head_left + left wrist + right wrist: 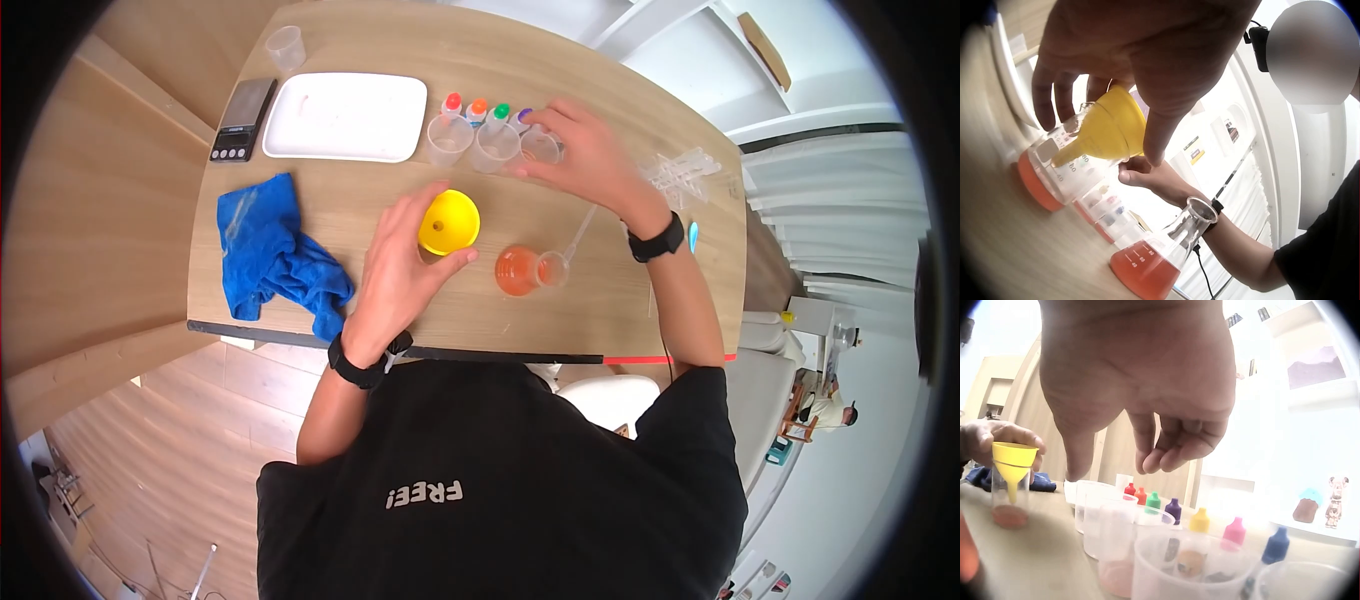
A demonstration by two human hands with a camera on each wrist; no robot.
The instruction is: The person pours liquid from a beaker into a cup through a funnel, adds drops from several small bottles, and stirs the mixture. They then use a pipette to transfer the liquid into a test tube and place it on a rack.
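Note:
A yellow funnel (449,222) stands spout down in a clear glass beaker (1010,515) with orange liquid at its bottom. My left hand (400,245) holds the funnel by its wide rim, thumb on the near side and fingers on the far side. An Erlenmeyer flask (1150,265) with orange liquid stands upright to the right of the funnel. My right hand (585,150) hovers over the right clear plastic cup (541,148) with thumb and fingers spread apart. In the right wrist view, nothing shows between those fingers above the row of cups (1194,559).
Behind the cups stand dropper bottles with coloured caps, among them a green one (501,112). A white tray (345,117), a digital scale (238,130) and a blue cloth (270,250) lie to the left. Several clear plastic pipettes (685,177) lie at right.

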